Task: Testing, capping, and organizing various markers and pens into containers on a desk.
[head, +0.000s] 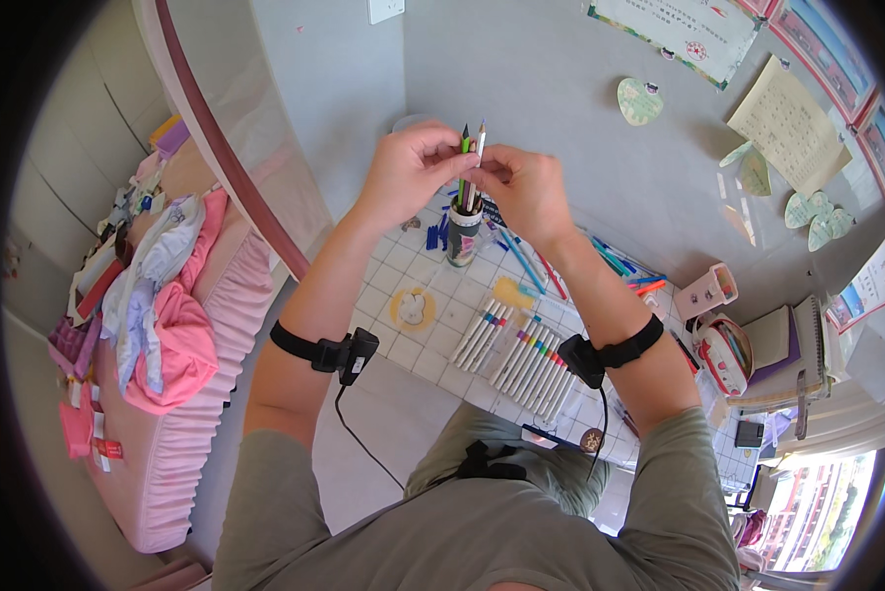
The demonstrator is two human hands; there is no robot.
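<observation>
Over the far side of the desk, my two hands meet above a dark pencil cup [462,240] with a white rim and a pink decoration. My left hand [413,170] pinches a bright green pencil [464,142] with a black tip, its thumb lying across the pencils. Beside it, my right hand [527,188] grips a white pencil [481,140] with a bluish point. Lower ends of pencils reach down to the cup's mouth. Fingers hide part of the pencils, so exactly how each is held is partly covered.
White-barrelled markers [534,369] lie in rows on the grid-patterned desk [427,362]. Loose blue pens [523,264] and a red pen [551,275] are scattered behind. Rightward stand a pink container [707,290] and a pencil case [723,354]. A pink bed [243,295] holds clothes.
</observation>
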